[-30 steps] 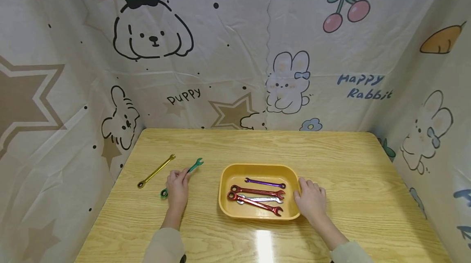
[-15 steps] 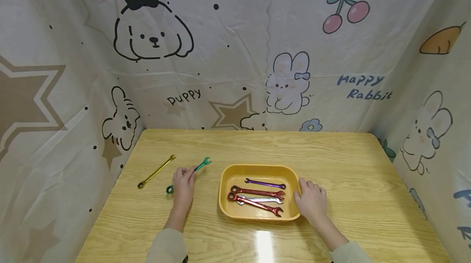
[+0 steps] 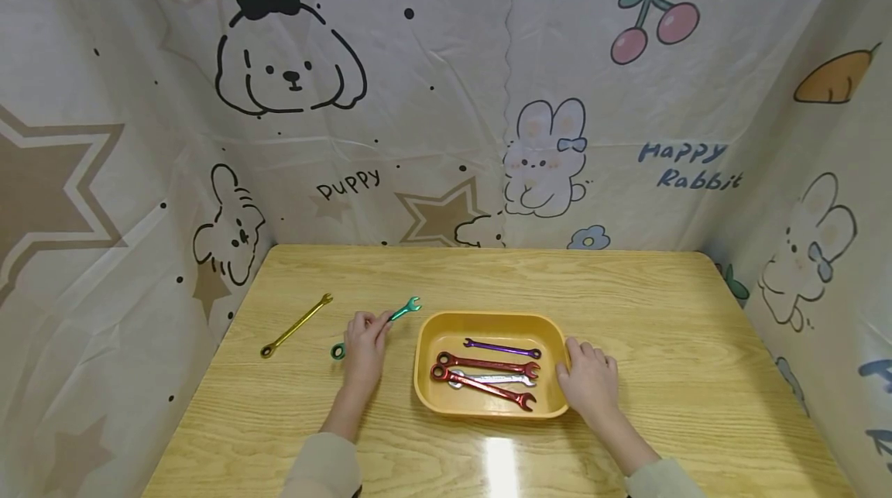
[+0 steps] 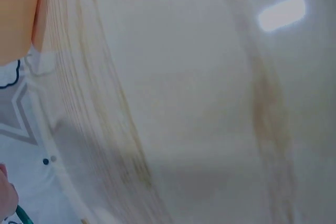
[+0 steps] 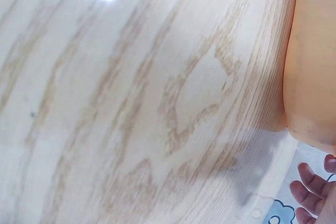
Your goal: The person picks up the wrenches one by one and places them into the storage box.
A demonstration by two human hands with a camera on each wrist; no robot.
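My left hand (image 3: 365,349) grips a green combination wrench (image 3: 405,307) by its middle, just left of a yellow tray (image 3: 423,393). The open end points up and right; the ring end shows on the other side of the hand. At the tray's right wall rests my right hand (image 3: 591,382), thumb and fingers at the rim. Inside the tray lie a purple wrench (image 3: 503,347), two red wrenches (image 3: 488,362) and a silver wrench (image 3: 498,379), partly covered by the lower red one. In the right wrist view, fingertips (image 5: 311,182) show beside the tray's outer wall (image 5: 315,61).
A yellow-gold wrench (image 3: 296,326) lies slanted on the wooden table (image 3: 648,304), left of the left hand. A printed cloth (image 3: 446,95) with cartoon figures hangs behind the table and along both sides.
My left hand has moved right with the green wrench, bringing it closer to the tray. The right hand, tray and the other wrenches stay where they were.
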